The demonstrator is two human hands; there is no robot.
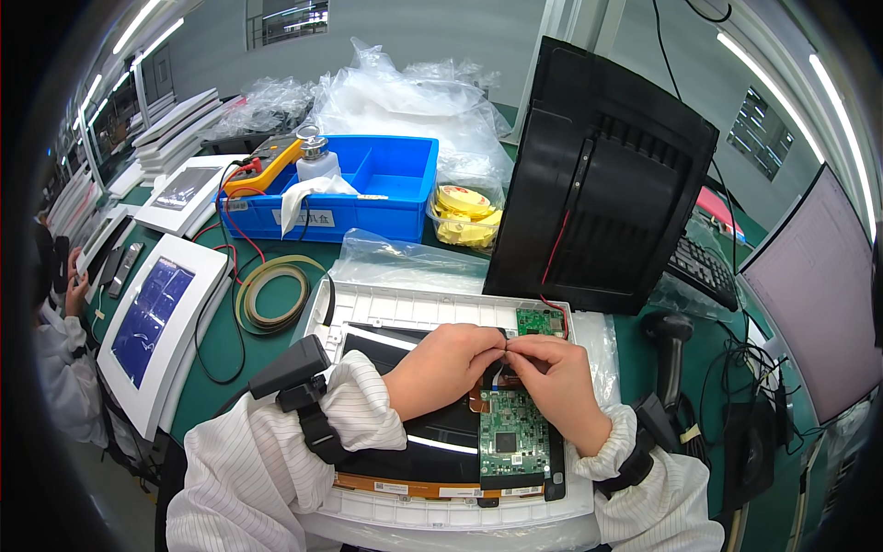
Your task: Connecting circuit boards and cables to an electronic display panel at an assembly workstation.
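My left hand (443, 366) and my right hand (563, 386) meet fingertip to fingertip above an open display unit. Both are closed in a pinch, and the small thing between the fingers is hidden. A short white flat cable (497, 375) shows just under them, by the upper edge of a large green circuit board (517, 434). That board lies over the black panel (432, 437) inside a white plastic frame (405, 508). Beyond my right hand sits a smaller green board (540, 321), with a red wire (556, 248) rising from it to a black back cover (598, 175) standing upright.
A blue divided bin (391, 184) holds a pump bottle (317, 164) and a yellow multimeter (273, 170). Tape rolls (276, 293) and a white-framed display (154, 322) lie left. A barcode scanner (669, 354), keyboard (702, 272) and monitor (819, 294) stand right. Another person's hand (75, 285) is far left.
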